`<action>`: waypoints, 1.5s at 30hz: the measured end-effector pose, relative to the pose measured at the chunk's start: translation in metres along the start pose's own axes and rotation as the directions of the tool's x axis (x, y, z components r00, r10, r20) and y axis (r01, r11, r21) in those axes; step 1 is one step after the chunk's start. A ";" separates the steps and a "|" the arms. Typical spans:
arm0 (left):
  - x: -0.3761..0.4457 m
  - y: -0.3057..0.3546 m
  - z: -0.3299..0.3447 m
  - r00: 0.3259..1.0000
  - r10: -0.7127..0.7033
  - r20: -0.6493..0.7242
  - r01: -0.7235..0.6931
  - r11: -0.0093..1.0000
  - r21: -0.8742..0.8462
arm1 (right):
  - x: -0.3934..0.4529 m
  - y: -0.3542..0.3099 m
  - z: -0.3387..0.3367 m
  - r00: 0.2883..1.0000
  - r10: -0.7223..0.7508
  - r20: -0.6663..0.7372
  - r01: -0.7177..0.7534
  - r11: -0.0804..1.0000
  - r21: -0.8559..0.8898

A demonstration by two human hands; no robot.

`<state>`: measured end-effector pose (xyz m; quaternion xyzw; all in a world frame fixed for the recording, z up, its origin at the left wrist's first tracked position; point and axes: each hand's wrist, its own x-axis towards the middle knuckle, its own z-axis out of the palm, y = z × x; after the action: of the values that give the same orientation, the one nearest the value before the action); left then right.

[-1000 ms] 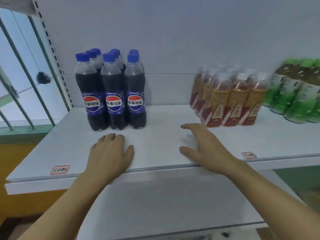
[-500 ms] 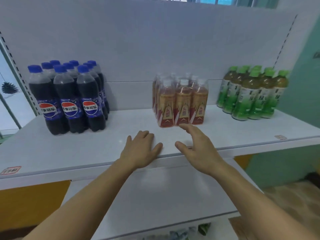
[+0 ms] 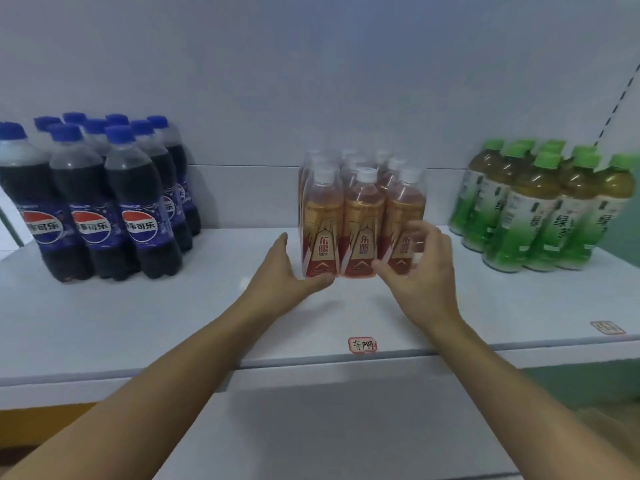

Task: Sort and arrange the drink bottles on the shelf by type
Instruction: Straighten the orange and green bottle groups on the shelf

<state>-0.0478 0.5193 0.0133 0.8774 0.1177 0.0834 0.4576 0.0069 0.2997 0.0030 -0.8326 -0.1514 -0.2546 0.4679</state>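
Bottles of orange drink (image 3: 362, 220) stand in a tight bunch on the white shelf (image 3: 138, 317), right between both hands. Nine white caps show, three in each row. Left hand (image 3: 284, 271) lies flat, fingers pressed together against the bunch's left side, thumb under the front bottle. Right hand (image 3: 420, 268) is curled with fingers spread, touching the right front bottle. Left of the fingers stand nine cola bottles (image 3: 97, 199). Right of them, about nine green tea bottles (image 3: 540, 209).

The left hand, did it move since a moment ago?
Yes. The left hand went from the shelf's front edge inward and now touches the left side of the orange bottles.
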 end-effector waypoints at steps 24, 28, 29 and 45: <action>0.075 0.001 0.029 0.979 0.205 -0.007 -0.185 0.869 -0.459 | 0.091 0.076 0.024 0.856 0.019 0.517 -0.372 0.716 0.591; 0.075 0.002 0.027 0.980 0.200 0.016 -0.168 0.864 -0.474 | 0.096 0.079 0.023 0.848 0.004 0.529 -0.372 0.715 0.592; 0.076 0.002 0.027 0.979 0.200 0.022 -0.166 0.864 -0.474 | 0.096 0.080 0.024 0.846 0.002 0.533 -0.373 0.716 0.590; 0.076 0.000 0.032 0.982 0.190 -0.022 -0.177 0.862 -0.475 | 0.085 0.073 0.023 0.907 0.017 0.421 -0.279 0.774 0.569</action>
<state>0.0329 0.5156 -0.0023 0.7468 0.0039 0.1415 0.6498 0.1194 0.2827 -0.0102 -0.6765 -0.2492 0.0197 0.6927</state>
